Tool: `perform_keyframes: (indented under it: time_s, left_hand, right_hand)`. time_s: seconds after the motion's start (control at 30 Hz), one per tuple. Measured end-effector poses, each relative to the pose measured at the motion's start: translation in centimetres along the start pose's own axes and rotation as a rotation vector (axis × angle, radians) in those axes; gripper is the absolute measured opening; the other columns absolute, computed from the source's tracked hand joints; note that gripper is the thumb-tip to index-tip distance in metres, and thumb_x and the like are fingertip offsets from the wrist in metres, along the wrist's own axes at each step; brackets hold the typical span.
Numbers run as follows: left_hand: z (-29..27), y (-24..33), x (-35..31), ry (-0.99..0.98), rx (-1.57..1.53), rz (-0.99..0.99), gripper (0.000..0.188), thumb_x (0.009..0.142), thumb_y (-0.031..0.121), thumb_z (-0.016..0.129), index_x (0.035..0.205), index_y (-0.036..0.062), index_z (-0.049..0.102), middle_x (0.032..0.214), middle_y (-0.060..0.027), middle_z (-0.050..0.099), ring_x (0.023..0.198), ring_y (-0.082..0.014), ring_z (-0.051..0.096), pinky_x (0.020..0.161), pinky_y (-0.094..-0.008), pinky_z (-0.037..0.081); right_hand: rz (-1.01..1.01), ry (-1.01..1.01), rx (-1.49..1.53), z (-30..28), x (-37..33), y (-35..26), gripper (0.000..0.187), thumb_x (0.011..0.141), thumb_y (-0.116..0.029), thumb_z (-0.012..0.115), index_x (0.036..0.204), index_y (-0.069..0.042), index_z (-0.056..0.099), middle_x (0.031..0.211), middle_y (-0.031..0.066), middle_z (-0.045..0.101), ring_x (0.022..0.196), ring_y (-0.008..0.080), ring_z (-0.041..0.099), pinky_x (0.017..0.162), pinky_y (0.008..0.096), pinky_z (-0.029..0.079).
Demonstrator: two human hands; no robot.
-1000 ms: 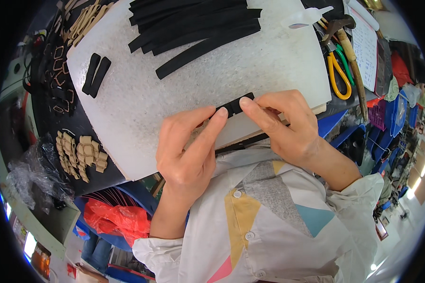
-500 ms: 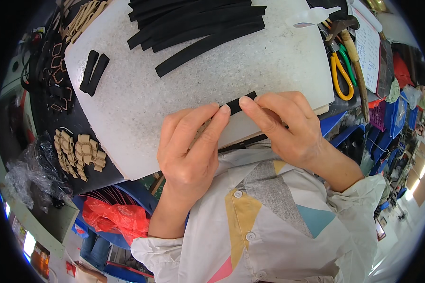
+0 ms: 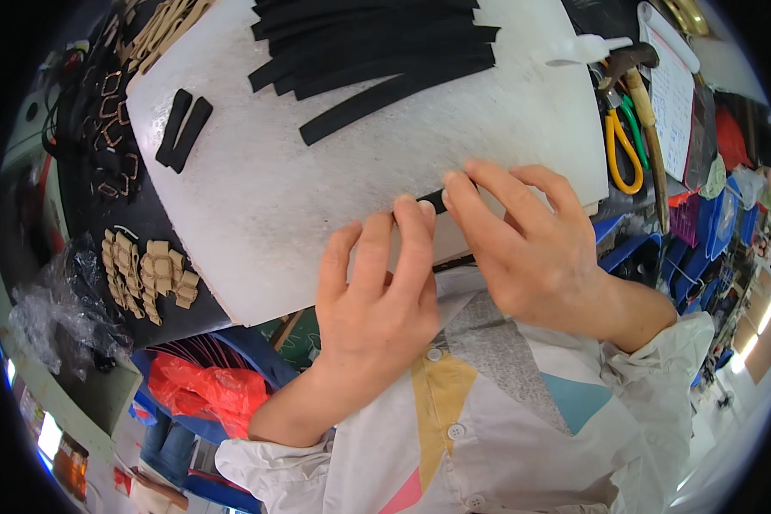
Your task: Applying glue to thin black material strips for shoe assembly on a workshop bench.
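Near the front edge of a pale work board (image 3: pixel 257 206), both hands are closed on one short black strip (image 3: pixel 435 201). My left hand (image 3: pixel 377 283) pinches its left end with thumb and fingertips. At the other end, my right hand (image 3: pixel 527 244) grips it, the fingers covering most of that side. Only a short middle stretch of the strip shows between them. Farther back lies a pile of longer black strips (image 3: pixel 377 51), with one strip angled out in front. Two short folded black strips (image 3: pixel 184 130) rest side by side at the board's left.
Right of the board are yellow-handled scissors (image 3: pixel 623 150), a wooden-handled hammer (image 3: pixel 647 111), a white bottle (image 3: pixel 582 50) and a written notebook (image 3: pixel 670 94). Tan loops (image 3: pixel 150 270) and metal rings (image 3: pixel 116 128) lie left. A red plastic bag (image 3: pixel 210 390) sits below.
Both hands have turned over the strip, their backs now more upward, and my left hand has shifted right. Less of the strip shows. The whole view has shifted slightly.
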State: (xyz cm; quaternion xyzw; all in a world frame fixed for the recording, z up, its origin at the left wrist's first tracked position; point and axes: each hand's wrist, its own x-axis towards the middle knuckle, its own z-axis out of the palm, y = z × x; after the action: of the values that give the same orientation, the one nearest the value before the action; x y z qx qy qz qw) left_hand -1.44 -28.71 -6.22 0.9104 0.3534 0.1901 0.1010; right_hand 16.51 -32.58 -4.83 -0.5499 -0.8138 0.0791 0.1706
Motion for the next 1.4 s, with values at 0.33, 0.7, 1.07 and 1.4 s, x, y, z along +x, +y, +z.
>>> perform_keyframes:
  time_s: [0.33, 0.7, 1.07, 1.4]
  left_hand:
    - [-1.1, -0.2, 0.5, -0.124, -0.018, 0.036, 0.038, 0.070, 0.008, 0.066, 0.104, -0.0050, 0.070, 0.110, -0.0093, 0.061, 0.102, -0.0238, 0.058, 0.099, -0.0468, 0.044]
    - [-1.5, -4.8, -0.3, 0.363, -0.115, -0.196, 0.028, 0.075, -0.002, 0.080, 0.100, 0.0092, 0.078, 0.095, -0.0073, 0.069, 0.087, -0.0220, 0.064, 0.076, -0.0317, 0.049]
    - [-0.7, -6.8, 3.4, 0.296, -0.194, -0.345, 0.015, 0.080, 0.010, 0.080, 0.094, 0.0052, 0.077, 0.088, -0.0035, 0.064, 0.081, -0.0205, 0.057, 0.078, -0.0342, 0.042]
    - [-1.0, -6.6, 5.2, 0.054, -0.268, -0.376, 0.016, 0.082, 0.005, 0.073, 0.096, 0.0000, 0.070, 0.088, -0.0077, 0.067, 0.077, -0.0194, 0.056, 0.071, -0.0310, 0.045]
  right_hand:
    - [0.098, 0.017, 0.135, 0.0, 0.5, -0.4, 0.032, 0.066, -0.003, 0.066, 0.097, 0.006, 0.068, 0.110, 0.0145, 0.065, 0.108, 0.0281, 0.061, 0.090, 0.0453, 0.048]
    - [0.356, 0.570, 0.511, 0.2, -1.6, 6.2, 0.035, 0.080, 0.006, 0.074, 0.113, -0.001, 0.066, 0.107, 0.0100, 0.067, 0.095, 0.0187, 0.064, 0.084, 0.0303, 0.050]
    - [0.573, 0.512, 0.464, 0.2, 0.9, 9.6, 0.040, 0.084, -0.014, 0.080, 0.122, -0.005, 0.069, 0.114, 0.0048, 0.074, 0.103, 0.0089, 0.064, 0.086, 0.0256, 0.045]
    - [0.578, 0.587, 0.696, -1.2, -0.6, 7.1, 0.032, 0.083, -0.008, 0.080, 0.113, 0.001, 0.071, 0.109, 0.0068, 0.074, 0.084, 0.0099, 0.058, 0.082, 0.0249, 0.047]
